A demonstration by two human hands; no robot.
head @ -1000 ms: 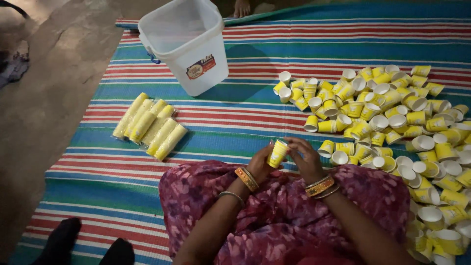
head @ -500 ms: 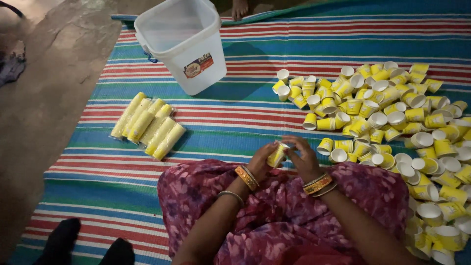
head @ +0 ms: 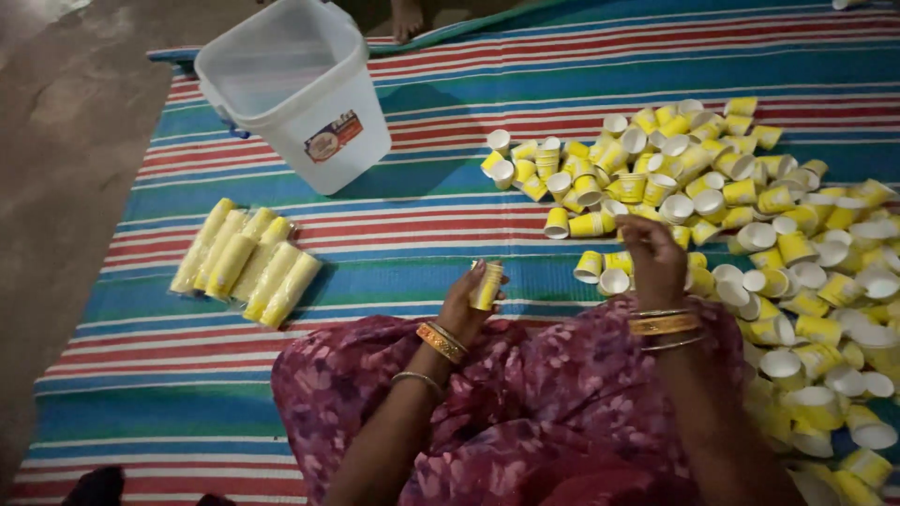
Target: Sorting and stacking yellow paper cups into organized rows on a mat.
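Left hand (head: pixel 466 305) has its grip closed around a cup stack (head: pixel 487 285); right hand (head: pixel 653 262) (grip unclear) reaches into loose cups (head: pixel 741 215)

Your left hand (head: pixel 466 305) holds a small stack of yellow cups (head: pixel 487 285) over the striped mat (head: pixel 394 234). Your right hand (head: pixel 653 258) reaches into the big pile of loose yellow cups (head: pixel 750 215). Wrapped cup stacks (head: pixel 246 262) lie near a white bucket (head: pixel 295 89).
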